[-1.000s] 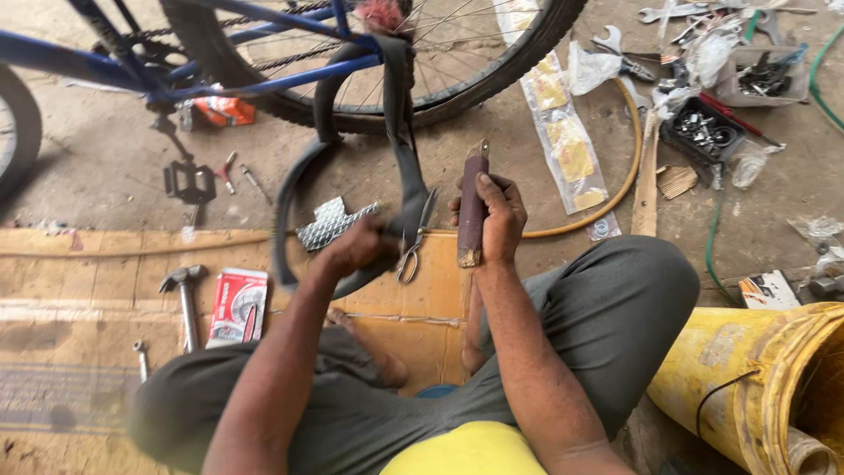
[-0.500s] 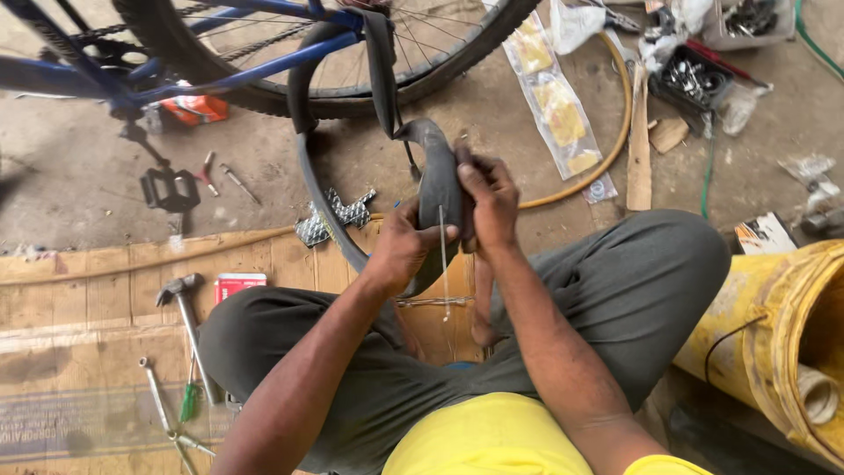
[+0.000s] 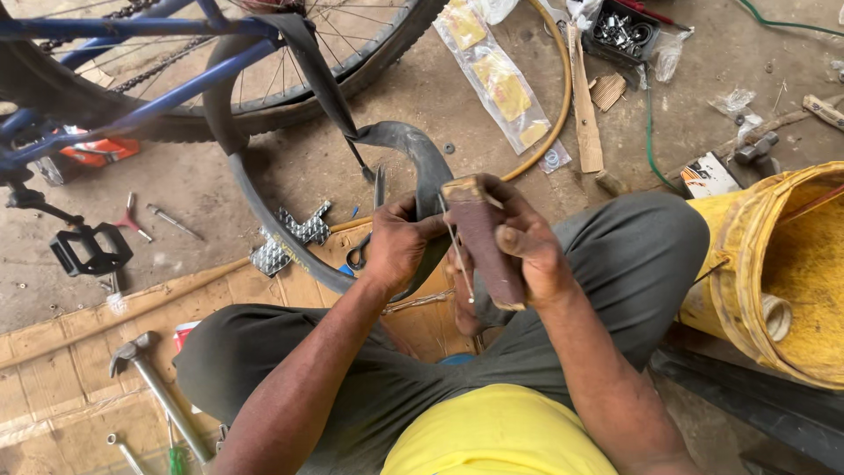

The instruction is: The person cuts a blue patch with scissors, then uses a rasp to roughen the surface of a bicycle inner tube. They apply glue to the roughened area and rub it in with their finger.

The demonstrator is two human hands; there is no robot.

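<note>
Here, at the centre of the frame, both hands are closed around their work. The right hand (image 3: 519, 242) is curled firmly about a brown, worn rasp block (image 3: 483, 242), thumb on its near face and fingers wrapped behind, holding it upright and slightly tilted. The left hand (image 3: 400, 242) is shut in a tight pinch on a fold of the black inner tube (image 3: 413, 149), pressing that fold against the block's left edge.

The person sits cross-legged on flattened cardboard (image 3: 53, 387) laid over a dusty concrete floor (image 3: 422, 97). Across the upper left stands a blue bicycle (image 3: 176, 88), its rear wheel (image 3: 369, 44) at the top. A yellow drum (image 3: 774, 273) fills the right edge. Lower left lies a hammer (image 3: 145, 374); left of centre are a black pedal (image 3: 88, 251) and a silvery patterned patch piece (image 3: 290, 237). Scissors (image 3: 365, 233) lie just behind the left hand. A strip of yellow sachets (image 3: 497, 75) runs along the top centre.

The tube is dull black and flat, looping from the bicycle frame down under the hands and arcing left over the cardboard.
</note>
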